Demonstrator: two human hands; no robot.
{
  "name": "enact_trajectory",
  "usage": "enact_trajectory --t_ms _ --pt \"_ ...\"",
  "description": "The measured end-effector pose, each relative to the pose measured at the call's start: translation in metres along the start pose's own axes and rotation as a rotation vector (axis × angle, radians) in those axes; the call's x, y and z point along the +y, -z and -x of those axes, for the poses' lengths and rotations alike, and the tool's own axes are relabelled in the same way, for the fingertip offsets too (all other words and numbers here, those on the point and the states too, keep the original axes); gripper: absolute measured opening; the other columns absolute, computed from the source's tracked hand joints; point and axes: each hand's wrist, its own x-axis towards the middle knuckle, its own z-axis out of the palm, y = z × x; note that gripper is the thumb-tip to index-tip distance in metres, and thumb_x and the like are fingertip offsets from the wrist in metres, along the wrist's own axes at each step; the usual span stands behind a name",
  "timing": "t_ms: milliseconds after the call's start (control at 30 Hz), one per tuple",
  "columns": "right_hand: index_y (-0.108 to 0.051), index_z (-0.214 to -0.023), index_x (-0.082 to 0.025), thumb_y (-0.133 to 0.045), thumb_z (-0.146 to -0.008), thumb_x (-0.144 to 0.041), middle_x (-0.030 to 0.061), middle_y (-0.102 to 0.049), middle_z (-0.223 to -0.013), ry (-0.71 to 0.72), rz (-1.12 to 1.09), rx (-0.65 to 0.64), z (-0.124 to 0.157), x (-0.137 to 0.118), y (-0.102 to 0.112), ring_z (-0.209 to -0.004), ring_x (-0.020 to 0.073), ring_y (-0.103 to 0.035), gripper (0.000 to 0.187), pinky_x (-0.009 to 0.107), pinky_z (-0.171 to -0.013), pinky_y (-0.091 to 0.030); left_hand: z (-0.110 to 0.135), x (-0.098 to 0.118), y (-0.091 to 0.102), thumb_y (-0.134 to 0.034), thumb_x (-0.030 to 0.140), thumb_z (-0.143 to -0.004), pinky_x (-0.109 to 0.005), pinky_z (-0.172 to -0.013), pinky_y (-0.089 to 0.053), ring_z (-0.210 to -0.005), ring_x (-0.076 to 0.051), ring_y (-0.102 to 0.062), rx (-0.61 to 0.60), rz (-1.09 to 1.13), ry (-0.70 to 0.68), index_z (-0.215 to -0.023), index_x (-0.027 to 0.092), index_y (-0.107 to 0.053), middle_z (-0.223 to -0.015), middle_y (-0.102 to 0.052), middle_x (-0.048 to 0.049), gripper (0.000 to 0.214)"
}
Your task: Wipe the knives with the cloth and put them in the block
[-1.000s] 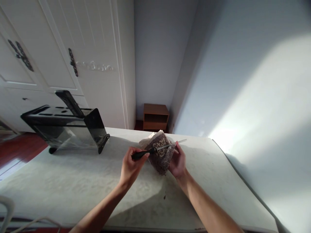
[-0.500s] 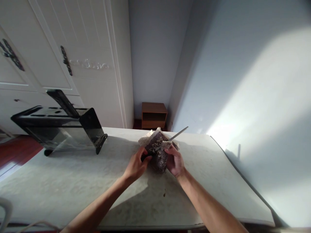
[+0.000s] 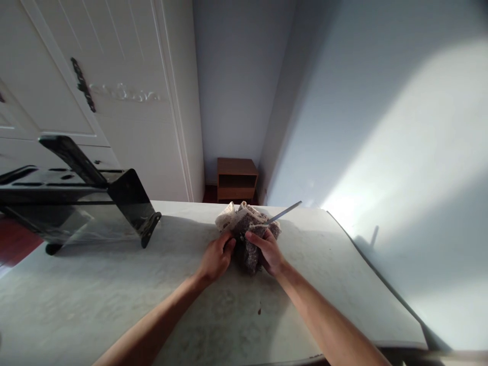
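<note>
A brown and cream fluffy cloth (image 3: 251,256) lies bunched on the table between my hands. Out of its right side sticks a narrow steel blade (image 3: 285,211), pointing up and right; whether it is a knife or a sharpening rod, I cannot tell. My left hand (image 3: 217,256) is closed at the cloth's left side, around the blade's black handle, which is mostly hidden now. With thumb on top, my right hand (image 3: 269,249) pinches a fold of the cloth over the blade.
A black knife block (image 3: 129,203) with clear sides stands on the left of the pale table (image 3: 183,305). A small dark speck (image 3: 260,311) lies near the front. White wardrobe doors (image 3: 133,142), a low brown cabinet (image 3: 237,173) and a pale wall (image 3: 381,127) surround the table.
The view has shifted, so the knife block appears further left. My right hand has slid left along the blade towards the handle with the cloth, and more of the handle is covered.
</note>
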Motion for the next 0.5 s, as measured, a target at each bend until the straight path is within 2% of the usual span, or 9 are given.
enact_trajectory --t_ms 133,367,500 --pt "-0.068 -0.085 -0.019 -0.085 -0.061 -0.024 -0.0021 -0.072 -0.073 -0.042 0.024 -0.027 -0.001 -0.002 -0.002 -0.065 0.013 -0.064 0.03 0.025 -0.063 -0.052 0.0 -0.004 0.003 -0.042 0.04 -0.09 -0.026 -0.056 -0.036 -0.057 -0.015 -0.049 -0.044 0.087 -0.004 -0.068 0.021 -0.046 -0.061 -0.054 0.0009 0.029" --pt "-0.071 -0.084 -0.019 -0.084 -0.062 -0.026 -0.0008 -0.072 -0.074 -0.032 0.037 -0.086 -0.004 0.0 0.001 -0.064 0.014 -0.065 0.026 0.027 -0.066 -0.053 -0.005 -0.009 0.01 -0.044 0.058 -0.085 -0.02 -0.039 -0.025 -0.041 -0.007 -0.036 -0.234 0.394 0.202 -0.069 0.02 -0.04 -0.053 -0.043 0.0058 0.041" --pt "-0.07 -0.084 -0.019 -0.084 -0.062 -0.026 0.0001 -0.073 -0.077 -0.023 0.051 -0.086 -0.004 0.003 0.002 -0.068 0.0154 -0.066 0.026 0.028 -0.069 -0.054 -0.008 -0.012 0.013 -0.047 0.061 -0.082 -0.018 -0.034 -0.021 -0.036 -0.006 -0.031 -0.313 0.463 0.27 -0.075 0.02 -0.041 -0.049 -0.041 0.0079 0.042"
